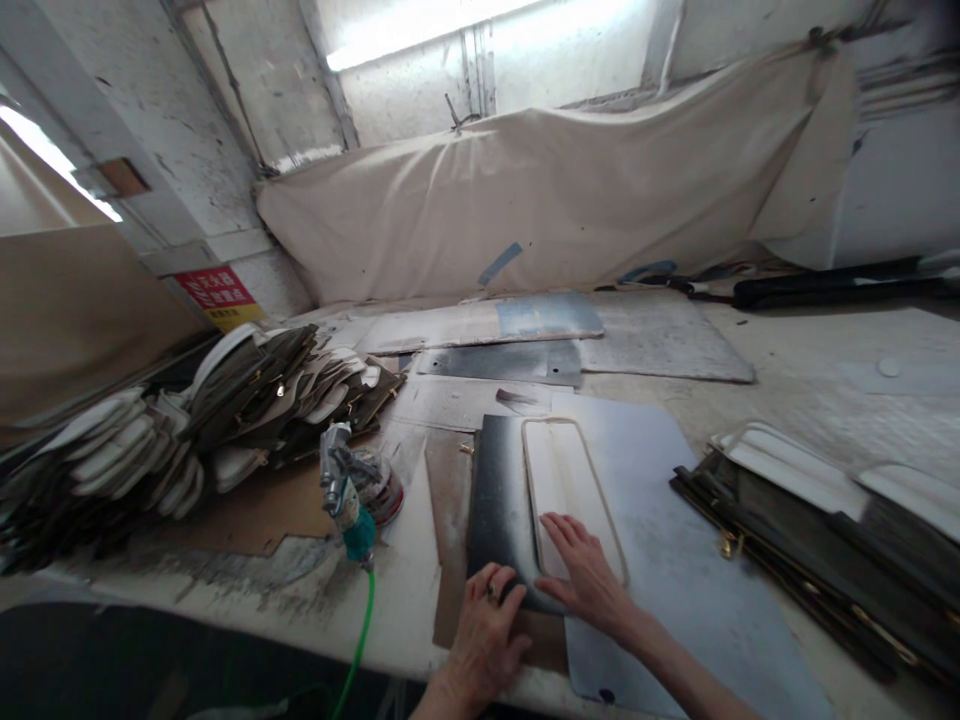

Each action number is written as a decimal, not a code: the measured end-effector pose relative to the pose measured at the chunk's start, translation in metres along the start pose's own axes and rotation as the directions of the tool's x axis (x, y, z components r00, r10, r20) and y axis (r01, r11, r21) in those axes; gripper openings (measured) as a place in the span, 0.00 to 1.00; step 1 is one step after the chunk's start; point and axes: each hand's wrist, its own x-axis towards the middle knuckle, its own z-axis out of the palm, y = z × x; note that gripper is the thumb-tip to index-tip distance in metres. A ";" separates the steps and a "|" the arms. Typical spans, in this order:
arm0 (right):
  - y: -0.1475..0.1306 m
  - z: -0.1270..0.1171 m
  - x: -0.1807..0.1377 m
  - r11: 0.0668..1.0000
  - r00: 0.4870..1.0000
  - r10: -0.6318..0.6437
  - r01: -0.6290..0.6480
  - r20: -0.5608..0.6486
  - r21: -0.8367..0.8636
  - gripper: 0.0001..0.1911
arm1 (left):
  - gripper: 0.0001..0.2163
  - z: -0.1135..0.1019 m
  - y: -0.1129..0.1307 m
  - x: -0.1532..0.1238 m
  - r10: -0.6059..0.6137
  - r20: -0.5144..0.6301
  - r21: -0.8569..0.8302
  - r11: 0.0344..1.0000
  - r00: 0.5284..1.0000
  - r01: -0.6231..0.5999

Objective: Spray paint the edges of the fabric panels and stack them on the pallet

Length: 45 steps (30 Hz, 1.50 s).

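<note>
A white rounded rectangular panel (562,460) with a beige rim lies on a dark board (499,500) that looks dusted with white along the panel's side. My right hand (589,575) is open, its fingers laid flat over the panel's near end. At the near left corner of the dark board rests my left hand (487,630), with bent fingers touching the board and nothing visible in them. It wears a ring. Brown board (450,520) shows beneath the dark one, and a pale blue-grey sheet (652,500) lies to the right.
Left of my hands stands a spray gun (349,500) with a green hose (362,630), beside a round can (386,490). Piled dark pieces with white panels and zippers (255,400) fill the left side. More such pieces (810,540) lie at right. A beige cloth (525,210) hangs behind.
</note>
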 end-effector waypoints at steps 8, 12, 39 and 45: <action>-0.021 -0.006 -0.012 0.996 0.996 0.090 -0.090 0.000 -0.020 0.23 | 0.12 0.001 -0.011 0.016 0.156 0.032 0.154 0.975 0.987 -0.159; -0.016 -0.011 -0.020 0.984 0.985 0.174 -0.174 -0.016 0.022 0.22 | 0.16 -0.003 -0.012 0.021 0.249 0.156 0.161 0.948 0.956 -0.273; -0.035 -0.009 -0.007 0.975 0.980 0.194 -0.187 0.044 -0.124 0.19 | 0.05 0.029 -0.029 0.026 0.494 0.103 0.208 0.838 0.863 -0.505; -0.044 0.007 0.000 0.963 0.978 0.189 -0.167 0.090 -0.211 0.18 | 0.08 0.033 -0.029 0.026 0.496 0.088 0.221 0.836 0.864 -0.502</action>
